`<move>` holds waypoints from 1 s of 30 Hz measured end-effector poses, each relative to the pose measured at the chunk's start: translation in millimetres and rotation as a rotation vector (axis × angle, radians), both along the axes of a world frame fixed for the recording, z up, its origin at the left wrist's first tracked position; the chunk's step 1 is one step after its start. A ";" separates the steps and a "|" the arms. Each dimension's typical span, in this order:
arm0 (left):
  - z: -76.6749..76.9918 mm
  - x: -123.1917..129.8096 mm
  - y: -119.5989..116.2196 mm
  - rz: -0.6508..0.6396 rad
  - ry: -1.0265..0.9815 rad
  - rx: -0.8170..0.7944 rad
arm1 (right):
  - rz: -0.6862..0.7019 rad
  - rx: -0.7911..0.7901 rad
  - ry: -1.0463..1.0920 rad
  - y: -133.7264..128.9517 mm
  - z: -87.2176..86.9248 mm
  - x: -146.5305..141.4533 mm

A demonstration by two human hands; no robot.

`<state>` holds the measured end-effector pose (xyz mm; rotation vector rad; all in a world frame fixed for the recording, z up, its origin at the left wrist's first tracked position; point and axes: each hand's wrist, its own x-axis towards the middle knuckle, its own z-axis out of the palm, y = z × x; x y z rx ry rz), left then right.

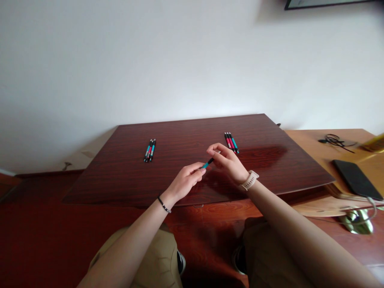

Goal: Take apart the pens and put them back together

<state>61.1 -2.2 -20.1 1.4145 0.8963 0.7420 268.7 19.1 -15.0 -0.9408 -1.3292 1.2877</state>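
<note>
A pen (207, 164) with a blue barrel and a black section is held slantwise above the near middle of the dark table. My left hand (187, 178) is closed on its blue end, thumb and fingers pinching it. At the pen's other end, my right hand (226, 160) has its fingers curled round it, partly hiding that end. Just beyond my right hand lies a row of pens (231, 142), pink and blue with black parts. To the left, another group of pens (150, 150), mostly blue with some pink, lies side by side.
The dark wooden table (186, 138) stands against a white wall. A lighter wooden table (303, 140) adjoins on the right, bearing a black flat device (355, 178), a coiled black cable (334, 140) and a yellow object (375, 144). A shiny gold-green object (357, 222) is below it.
</note>
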 end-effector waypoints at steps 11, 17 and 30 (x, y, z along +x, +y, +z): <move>0.0 -1.3 0.0 0.019 0.022 0.033 | -0.105 0.097 -0.149 8.3 -6.2 3.4; -1.5 -0.4 0.1 0.011 0.001 0.020 | -0.130 0.067 -0.115 7.1 3.7 8.6; -3.5 -11.5 7.0 0.008 0.055 0.045 | 0.103 0.121 -0.029 14.3 9.1 29.7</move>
